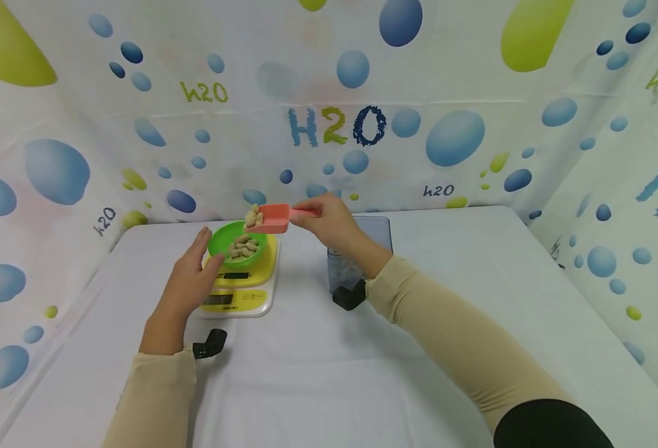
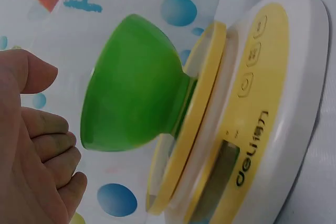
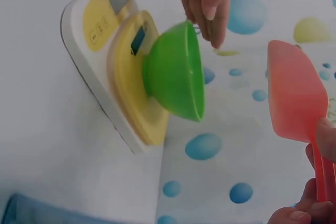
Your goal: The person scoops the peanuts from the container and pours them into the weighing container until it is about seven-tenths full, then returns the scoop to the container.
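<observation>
My right hand (image 1: 333, 225) grips the handle of a coral-red scoop (image 1: 275, 218), which carries several pale, peanut-like pieces (image 1: 253, 216) at its front. The scoop is over the right rim of a green bowl (image 1: 231, 235). More of those pieces (image 1: 244, 247) lie inside the bowl. Under it is a yellow and white kitchen scale (image 2: 286, 77) with a dark display. Beside the bowl's left side, my left hand (image 1: 191, 277) is held with fingers extended and holds nothing. In the left wrist view a gap shows between its fingertips and the bowl (image 2: 131, 87).
A translucent grey-blue container (image 1: 376, 229) stands right of the scale, partly hidden behind my right hand and wrist. White cloth covers the table (image 1: 318, 379). A curtain (image 1: 239, 162) printed with bubbles hangs along the table's back and sides.
</observation>
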The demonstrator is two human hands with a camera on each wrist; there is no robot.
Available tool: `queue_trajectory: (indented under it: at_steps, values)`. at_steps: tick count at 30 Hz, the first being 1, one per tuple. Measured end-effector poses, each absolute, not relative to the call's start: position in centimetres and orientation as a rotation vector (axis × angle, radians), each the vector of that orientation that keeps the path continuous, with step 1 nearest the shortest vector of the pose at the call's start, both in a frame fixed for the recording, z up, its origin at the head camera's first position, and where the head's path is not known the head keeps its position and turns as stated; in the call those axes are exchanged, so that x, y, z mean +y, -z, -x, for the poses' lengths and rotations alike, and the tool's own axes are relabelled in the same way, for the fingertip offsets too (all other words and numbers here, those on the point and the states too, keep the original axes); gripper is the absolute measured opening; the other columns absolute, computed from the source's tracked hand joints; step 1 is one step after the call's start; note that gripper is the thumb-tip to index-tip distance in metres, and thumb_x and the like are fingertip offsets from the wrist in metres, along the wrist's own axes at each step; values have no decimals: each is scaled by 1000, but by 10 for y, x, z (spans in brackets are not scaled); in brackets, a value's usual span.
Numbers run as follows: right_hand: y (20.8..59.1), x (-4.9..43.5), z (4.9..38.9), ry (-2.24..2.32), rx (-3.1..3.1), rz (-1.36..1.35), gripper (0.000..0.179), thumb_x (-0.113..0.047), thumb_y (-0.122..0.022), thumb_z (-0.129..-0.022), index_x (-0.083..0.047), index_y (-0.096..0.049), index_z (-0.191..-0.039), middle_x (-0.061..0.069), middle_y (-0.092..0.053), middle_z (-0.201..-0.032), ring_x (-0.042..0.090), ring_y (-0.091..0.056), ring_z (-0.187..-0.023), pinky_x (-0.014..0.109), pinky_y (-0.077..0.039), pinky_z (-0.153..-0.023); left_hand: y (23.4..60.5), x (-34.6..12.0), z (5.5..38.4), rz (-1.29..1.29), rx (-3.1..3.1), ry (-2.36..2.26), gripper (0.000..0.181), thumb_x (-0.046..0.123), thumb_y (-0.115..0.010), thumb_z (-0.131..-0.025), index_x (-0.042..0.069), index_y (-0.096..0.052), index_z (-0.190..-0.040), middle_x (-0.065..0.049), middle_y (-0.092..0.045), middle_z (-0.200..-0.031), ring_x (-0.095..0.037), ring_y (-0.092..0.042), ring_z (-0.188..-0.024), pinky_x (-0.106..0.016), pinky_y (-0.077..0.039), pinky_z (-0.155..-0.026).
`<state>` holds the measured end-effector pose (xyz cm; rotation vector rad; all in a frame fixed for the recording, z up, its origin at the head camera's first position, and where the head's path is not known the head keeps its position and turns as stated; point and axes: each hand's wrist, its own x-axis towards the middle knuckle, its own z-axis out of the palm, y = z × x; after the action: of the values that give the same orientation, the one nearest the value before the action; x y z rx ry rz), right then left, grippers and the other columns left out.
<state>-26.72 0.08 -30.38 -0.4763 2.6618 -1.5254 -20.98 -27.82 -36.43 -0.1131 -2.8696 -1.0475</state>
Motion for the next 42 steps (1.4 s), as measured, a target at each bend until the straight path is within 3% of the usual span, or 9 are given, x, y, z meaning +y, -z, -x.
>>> queue_trajectory:
  at_steps: [17,22,42]
  values:
    - [319,-50,272,1468,2687,355,30,-28,-71,-91,-13,-73,-117,2,-56,-111,17,-50,-100,25,-53,-75,375,-286,218,8,-2941,1081,64,39,-30,-105,14,-8,-160,-11,-6,-166,-38,-11,-151,-60,-14,-120]
    - [323,-60,271,1372,2744,379,30,-25,-70,-92,-12,-72,-119,4,-56,-116,16,-49,-102,25,-51,-76,378,-285,219,32,-2928,1096,63,38,-29,-106,13,-7,-159,-12,-8,-166,-37,-11,-151,-58,-14,-120]
    - [324,-76,261,1084,2973,498,31,-23,-69,-93,-11,-71,-122,3,-47,-103,14,-52,-88,18,-49,-73,382,-287,219,4,-2908,1088,62,35,-30,-105,14,-8,-159,-12,-9,-165,-36,-12,-151,-57,-14,-121]
